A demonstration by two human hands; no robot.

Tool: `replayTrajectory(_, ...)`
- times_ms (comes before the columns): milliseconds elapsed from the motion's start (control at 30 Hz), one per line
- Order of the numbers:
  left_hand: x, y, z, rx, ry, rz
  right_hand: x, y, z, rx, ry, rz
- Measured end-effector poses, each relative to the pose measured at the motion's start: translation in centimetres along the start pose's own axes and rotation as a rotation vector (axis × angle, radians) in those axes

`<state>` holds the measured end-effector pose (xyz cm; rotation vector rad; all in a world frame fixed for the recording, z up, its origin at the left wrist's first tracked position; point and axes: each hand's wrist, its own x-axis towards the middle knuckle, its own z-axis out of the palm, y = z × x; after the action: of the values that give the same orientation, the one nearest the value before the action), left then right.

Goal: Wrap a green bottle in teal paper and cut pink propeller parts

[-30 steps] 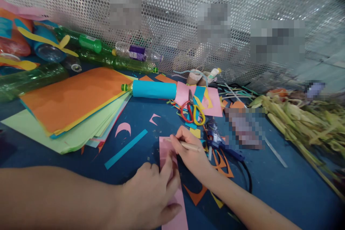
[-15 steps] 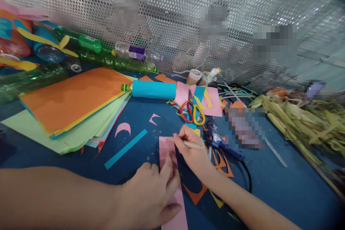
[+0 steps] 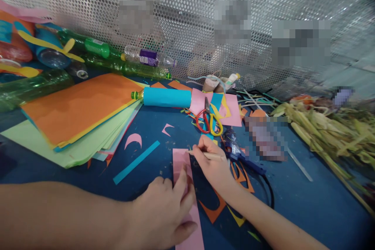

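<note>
A long pink paper strip (image 3: 180, 160) lies on the blue table in front of me. My left hand (image 3: 166, 207) rests on it with fingers spread, pressing it down. In my right hand (image 3: 211, 160) is a pale pencil (image 3: 213, 156), pinched between thumb and fingers, its tip at the strip's upper right edge. Scissors (image 3: 208, 121) with red and yellow handles lie just beyond the right hand, on paper scraps. A blue glue gun (image 3: 240, 156) sits to the right of that hand. To the left lie a blue paper strip (image 3: 137, 162) and a pink crescent offcut (image 3: 134, 140).
Stacked coloured paper (image 3: 88, 105) fills the left side. A blue-wrapped bottle (image 3: 166, 97) lies at centre back, with green bottles (image 3: 96, 47) along the perforated metal wall (image 3: 187, 11). Dried corn husks (image 3: 319, 125) spread at right. An orange offcut (image 3: 213, 209) lies by my right forearm.
My right hand has shifted slightly right with the pencil, its tip drawing toward the strip's right edge. The left hand and the strip have stayed in place.
</note>
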<state>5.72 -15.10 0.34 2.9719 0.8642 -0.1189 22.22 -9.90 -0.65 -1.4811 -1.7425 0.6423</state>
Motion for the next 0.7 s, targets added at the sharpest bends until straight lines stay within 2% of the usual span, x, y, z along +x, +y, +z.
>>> replayTrajectory(700,0.05,0.01,0.11,-0.001,-0.024,-0.017,-0.03,-0.71,-0.67,-0.028,0.005,0.054)
